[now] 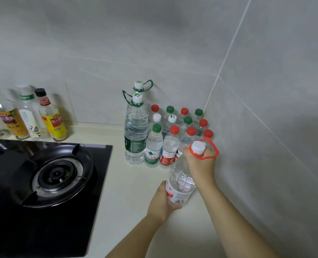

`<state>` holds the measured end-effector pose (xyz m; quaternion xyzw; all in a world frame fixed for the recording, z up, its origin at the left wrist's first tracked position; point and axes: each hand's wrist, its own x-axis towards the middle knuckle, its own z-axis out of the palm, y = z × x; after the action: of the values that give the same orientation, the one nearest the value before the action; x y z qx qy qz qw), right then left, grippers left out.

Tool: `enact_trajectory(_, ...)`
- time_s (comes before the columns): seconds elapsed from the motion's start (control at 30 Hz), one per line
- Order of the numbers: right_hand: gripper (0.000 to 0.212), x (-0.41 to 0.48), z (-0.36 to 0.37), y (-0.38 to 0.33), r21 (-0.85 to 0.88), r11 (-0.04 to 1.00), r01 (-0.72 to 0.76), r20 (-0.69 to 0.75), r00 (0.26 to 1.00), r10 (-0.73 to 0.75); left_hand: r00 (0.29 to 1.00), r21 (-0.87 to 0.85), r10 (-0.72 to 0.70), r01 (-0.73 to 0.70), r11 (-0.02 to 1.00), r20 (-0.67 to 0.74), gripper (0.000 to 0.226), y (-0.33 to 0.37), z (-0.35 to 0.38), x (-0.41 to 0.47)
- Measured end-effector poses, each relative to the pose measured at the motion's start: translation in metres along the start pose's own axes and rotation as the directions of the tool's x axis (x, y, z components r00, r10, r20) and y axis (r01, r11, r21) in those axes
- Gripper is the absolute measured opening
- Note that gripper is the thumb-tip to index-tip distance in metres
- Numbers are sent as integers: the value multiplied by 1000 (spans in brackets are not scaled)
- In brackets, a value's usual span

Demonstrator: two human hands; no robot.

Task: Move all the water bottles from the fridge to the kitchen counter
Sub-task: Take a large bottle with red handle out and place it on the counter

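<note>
Right hand wrapped around the neck of a large clear plastic bottle with white cap and red carry loop, left hand cupping its base — tilted, low over the cream kitchen counter. Just beyond, a cluster of red-, green- and white-capped water bottles already parked in the corner — mostly done, judging by that; fridge out of view.

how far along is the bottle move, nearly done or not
Well along, by the look of it. Done: a cluster of small bottles and two tall bottles already stand in the counter corner. In hand: a big bottle, tilted, left hand at its base, right hand at its neck, not yet set down. Left: unknown, the fridge is out of view.
</note>
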<state>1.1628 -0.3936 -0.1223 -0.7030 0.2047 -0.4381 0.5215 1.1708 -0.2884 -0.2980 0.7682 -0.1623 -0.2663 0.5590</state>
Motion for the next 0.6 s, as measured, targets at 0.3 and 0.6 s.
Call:
enact_trajectory(0.3, 26, 62, -24, 28, -130, 991, 17, -81, 996, -28, 996, 62, 72, -75, 995, 47, 92, 18, 42, 71)
enact_trajectory(0.6, 26, 91, -36, 47, -198, 978, 63, -152, 984, -94, 997, 91, 49, -55, 994, 62, 107, 19, 69, 102)
